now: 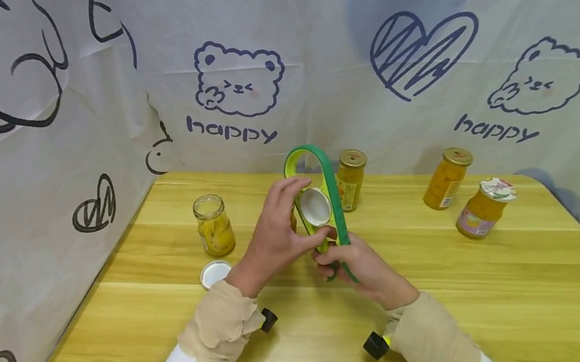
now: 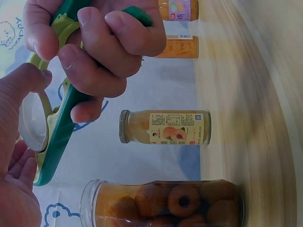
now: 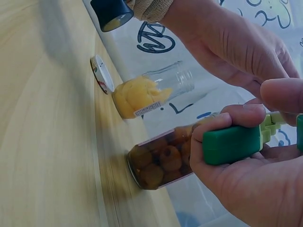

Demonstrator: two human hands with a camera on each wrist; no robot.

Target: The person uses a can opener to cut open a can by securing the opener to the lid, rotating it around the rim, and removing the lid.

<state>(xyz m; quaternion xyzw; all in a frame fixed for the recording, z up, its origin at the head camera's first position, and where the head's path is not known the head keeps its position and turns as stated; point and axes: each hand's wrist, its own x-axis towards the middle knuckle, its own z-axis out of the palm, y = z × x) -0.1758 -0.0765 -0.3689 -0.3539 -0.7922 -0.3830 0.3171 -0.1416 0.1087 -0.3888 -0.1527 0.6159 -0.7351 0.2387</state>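
A green jar opener [image 1: 332, 187] is held up over the table, and a white-lined jar lid [image 1: 316, 207] sits inside its lower loop. My right hand [image 1: 370, 268] grips the opener's handles, fingers curled round them. With thumb and fingers at opposite edges, my left hand [image 1: 277, 231] holds the lid within the loop. Behind the hands stands a glass jar of dark round fruit [image 2: 165, 203], its glass rim bare; the left hand hides most of it in the head view. To the left is a lidless jar of yellow fruit [image 1: 215, 233], with a loose lid [image 1: 215, 273] lying beside it.
A gold-capped jar [image 1: 351, 180] stands behind the opener. Further right are another gold-capped jar [image 1: 446, 180] and a jar with a patterned lid [image 1: 483, 210]. White cloth with drawings [image 1: 331, 77] hangs behind and left of the wooden table [image 1: 504, 299].
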